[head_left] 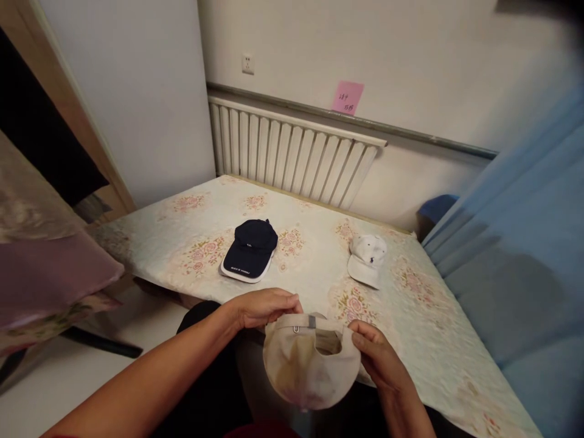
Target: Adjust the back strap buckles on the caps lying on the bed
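A beige baseball cap (305, 371) is held between both hands over my lap, at the near edge of the table. Its back faces me, with the strap, a small metal buckle and the rear opening in sight. My left hand (269, 306) is closed on the cap's left edge, thumb on top and some fingers hidden behind it. On the right edge, my right hand (371, 347) grips with thumb and fingers. Beyond them lie a dark navy cap (253, 246) with a white-edged brim and a white cap (367, 258) with a small dark logo.
A floral cloth covers the table (310, 274). Behind it are a white radiator (292, 152), a pipe and a pink note (347, 98) on the wall. A blue curtain (524, 243) hangs at right; draped fabric (50, 267) is at left.
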`<state>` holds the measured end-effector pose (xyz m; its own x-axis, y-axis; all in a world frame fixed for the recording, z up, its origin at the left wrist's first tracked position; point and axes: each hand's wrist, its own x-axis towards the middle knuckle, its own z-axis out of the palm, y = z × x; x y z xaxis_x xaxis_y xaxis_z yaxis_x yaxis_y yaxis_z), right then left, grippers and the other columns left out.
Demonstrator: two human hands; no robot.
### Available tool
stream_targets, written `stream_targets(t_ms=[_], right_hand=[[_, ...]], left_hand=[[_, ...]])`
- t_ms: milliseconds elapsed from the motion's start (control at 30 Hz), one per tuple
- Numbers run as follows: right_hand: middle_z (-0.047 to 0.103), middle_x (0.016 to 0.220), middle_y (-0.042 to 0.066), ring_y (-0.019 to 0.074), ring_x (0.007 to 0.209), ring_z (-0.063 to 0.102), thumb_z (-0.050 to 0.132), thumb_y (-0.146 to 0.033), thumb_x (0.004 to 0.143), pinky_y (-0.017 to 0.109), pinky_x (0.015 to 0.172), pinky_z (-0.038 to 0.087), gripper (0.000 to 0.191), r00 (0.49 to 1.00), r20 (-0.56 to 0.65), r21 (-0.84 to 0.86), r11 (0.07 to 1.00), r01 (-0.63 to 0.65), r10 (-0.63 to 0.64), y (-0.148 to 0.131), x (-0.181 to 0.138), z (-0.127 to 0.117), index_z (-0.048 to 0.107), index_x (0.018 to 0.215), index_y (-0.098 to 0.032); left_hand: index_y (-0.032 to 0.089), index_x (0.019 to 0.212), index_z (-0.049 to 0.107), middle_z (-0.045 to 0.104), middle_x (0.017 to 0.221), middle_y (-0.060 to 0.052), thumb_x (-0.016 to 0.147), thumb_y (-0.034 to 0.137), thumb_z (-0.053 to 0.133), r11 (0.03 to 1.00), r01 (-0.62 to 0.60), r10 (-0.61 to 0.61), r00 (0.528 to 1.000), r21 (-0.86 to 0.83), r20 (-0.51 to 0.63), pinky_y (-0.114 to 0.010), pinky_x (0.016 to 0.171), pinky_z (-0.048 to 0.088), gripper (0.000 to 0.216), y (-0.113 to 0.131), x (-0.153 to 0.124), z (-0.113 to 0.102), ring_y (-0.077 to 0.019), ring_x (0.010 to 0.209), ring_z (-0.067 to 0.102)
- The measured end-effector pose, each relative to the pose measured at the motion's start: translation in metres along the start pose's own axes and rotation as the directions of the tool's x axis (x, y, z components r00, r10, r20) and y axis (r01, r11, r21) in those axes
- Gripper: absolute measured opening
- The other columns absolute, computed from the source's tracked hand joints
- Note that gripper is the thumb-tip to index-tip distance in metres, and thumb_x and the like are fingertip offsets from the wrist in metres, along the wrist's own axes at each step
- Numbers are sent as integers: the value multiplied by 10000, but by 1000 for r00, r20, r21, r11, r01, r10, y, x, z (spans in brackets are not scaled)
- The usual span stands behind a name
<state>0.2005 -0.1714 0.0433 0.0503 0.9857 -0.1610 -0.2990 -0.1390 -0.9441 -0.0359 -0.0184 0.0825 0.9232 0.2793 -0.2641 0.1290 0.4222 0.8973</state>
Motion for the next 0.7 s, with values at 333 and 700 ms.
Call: stream_targets(t_ms=[333,700], right_hand=[[520,574,-16,107,526,416,658,-428,721,243,518,283,284,1000,3,-75,997,7,-7,-5,0,5,552,680,-167],[499,581,-33,106,534,413,602,-430,765,239,507,284,257,999,14,-385,921,54,-52,-23,0,16,574,742,-176]], left_hand=[[132,766,633,551,621,11,730,611,546,992,-1,4,1000,129,-23,-208,486,311,488,8,2,14,-75,519,430],[162,788,633,577,691,37,640,298,717,979,-31,21,998,199,54,-193,576,344,218,7,3,11,-66,593,473]])
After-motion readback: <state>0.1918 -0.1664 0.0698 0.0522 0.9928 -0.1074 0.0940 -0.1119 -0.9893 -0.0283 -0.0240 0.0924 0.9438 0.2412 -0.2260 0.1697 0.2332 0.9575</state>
